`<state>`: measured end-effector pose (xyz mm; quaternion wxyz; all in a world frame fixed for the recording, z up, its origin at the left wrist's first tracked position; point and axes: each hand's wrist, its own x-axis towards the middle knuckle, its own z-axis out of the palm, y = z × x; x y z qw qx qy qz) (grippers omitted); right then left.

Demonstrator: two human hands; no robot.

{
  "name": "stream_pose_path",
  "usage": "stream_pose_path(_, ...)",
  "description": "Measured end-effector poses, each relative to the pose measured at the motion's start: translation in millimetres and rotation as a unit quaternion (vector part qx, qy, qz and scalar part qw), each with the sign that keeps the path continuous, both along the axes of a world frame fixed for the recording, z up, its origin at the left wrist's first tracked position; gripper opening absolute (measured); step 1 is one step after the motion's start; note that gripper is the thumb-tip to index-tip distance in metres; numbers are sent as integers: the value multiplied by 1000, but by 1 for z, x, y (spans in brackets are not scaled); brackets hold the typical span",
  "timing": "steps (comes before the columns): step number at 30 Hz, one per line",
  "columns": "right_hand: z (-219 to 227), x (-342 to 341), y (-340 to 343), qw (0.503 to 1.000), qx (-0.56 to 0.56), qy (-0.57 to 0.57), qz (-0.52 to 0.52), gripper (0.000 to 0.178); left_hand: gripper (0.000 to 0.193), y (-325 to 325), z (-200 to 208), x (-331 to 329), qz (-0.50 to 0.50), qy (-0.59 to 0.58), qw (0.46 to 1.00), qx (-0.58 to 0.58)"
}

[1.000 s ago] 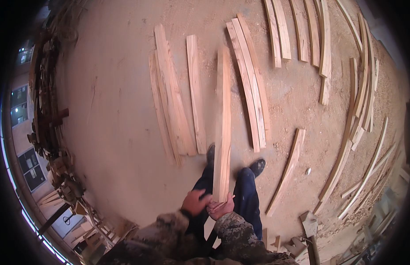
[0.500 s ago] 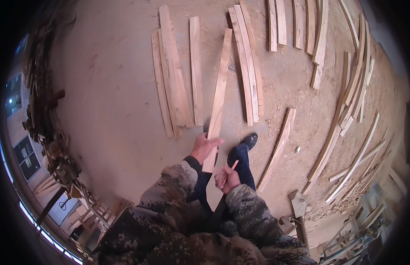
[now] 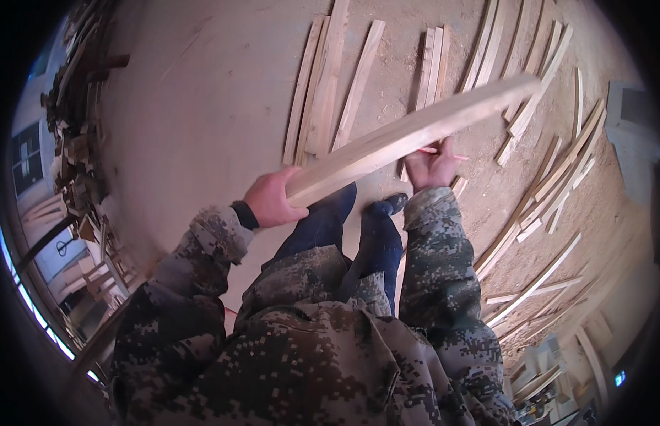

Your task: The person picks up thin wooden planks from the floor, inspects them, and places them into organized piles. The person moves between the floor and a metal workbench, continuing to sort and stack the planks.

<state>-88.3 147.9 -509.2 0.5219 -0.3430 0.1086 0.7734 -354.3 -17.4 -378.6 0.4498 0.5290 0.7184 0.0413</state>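
Observation:
A long, pale wooden board [image 3: 408, 135] slants across in front of me, its far end up and to the right. My left hand [image 3: 269, 199] is closed round the board's near end, with the thumb at its lower edge. Under the middle of the board is my right hand [image 3: 433, 169], its fingers partly hidden by the wood. A thin reddish pencil [image 3: 460, 157] sticks out of that hand on the thumb side. Whether the right hand also bears the board's weight cannot be made out.
Several wooden strips [image 3: 323, 92] lie on the dusty floor ahead, with more strips [image 3: 532, 78] at the far right and curved rows [image 3: 557, 177] further right. Piled timber [image 3: 74, 142] lines the left side. A grey panel [image 3: 632, 135] stands at the right edge. My shoe [image 3: 397, 202] is below the board.
The board has been lifted and swung from nearly upright in view to a slant toward the right. My left hand moved left and up; my right hand, with the pencil, moved forward under the board.

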Motion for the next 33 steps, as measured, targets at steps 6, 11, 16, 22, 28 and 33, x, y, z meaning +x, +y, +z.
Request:
stream_pose_path(6, 54, 3, -16, 987, -37, 125, -92, 55, 76, 0, 47, -36, -100, 88, 977, 166)
stream_pose_path(11, 68, 20, -31, 971, -15, 172, -167, 58, 78, -16, 77, -68, -105, 154, 955, 232)
stream_pose_path(16, 66, 32, -31, 976, 14, 147, -157, 60, 75, -22, 72, -79, 44, 68, 964, 254)
stream_pose_path(22, 70, 36, -35, 982, 4, 105, -160, 61, 71, -19, 66, -81, 96, 12, 956, 275)
stream_pose_path(28, 79, 30, -40, 979, -15, 100, -178, 60, 70, -16, 65, -89, 139, -56, 953, 263)
stream_pose_path(33, 76, 32, -41, 980, -52, 45, -187, 54, 73, -20, 47, -102, 193, -184, 928, 260)
